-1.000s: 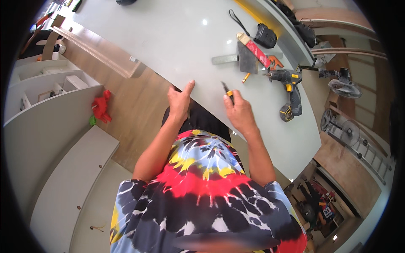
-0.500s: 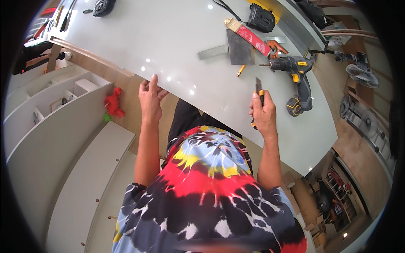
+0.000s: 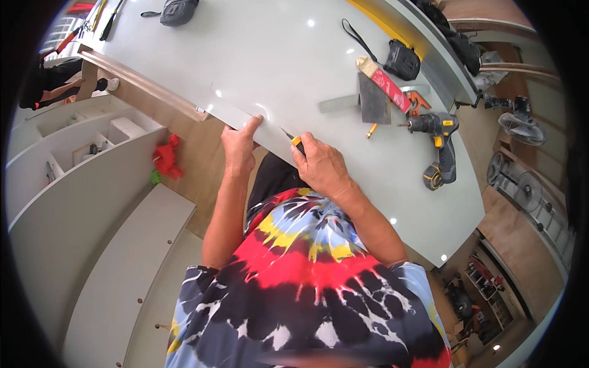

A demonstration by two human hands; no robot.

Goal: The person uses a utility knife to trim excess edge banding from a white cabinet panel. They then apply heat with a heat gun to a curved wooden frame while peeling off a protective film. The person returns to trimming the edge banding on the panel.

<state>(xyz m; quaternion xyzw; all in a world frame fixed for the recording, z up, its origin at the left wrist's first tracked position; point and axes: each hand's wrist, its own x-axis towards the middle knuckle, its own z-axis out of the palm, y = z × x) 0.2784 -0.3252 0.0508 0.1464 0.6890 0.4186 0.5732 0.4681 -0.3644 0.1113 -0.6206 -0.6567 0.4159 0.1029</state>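
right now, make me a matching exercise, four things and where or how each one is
1 utility knife
2 left hand
3 pencil
4 drill

A lying by the lower edge of the dark plate
B held in the right hand
C dark grey and yellow, lying on the tabletop
D thumb over the tabletop's edge

Pairs: 1-B, 2-D, 3-A, 4-C

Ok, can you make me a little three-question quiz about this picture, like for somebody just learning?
1. Which hand holds the knife?
2. True or false: the pencil is on the floor.
3. The left hand is at: A) the drill, B) the edge of the table, C) the fan.

Key:
1. The right hand.
2. False; it lies on the table.
3. B.
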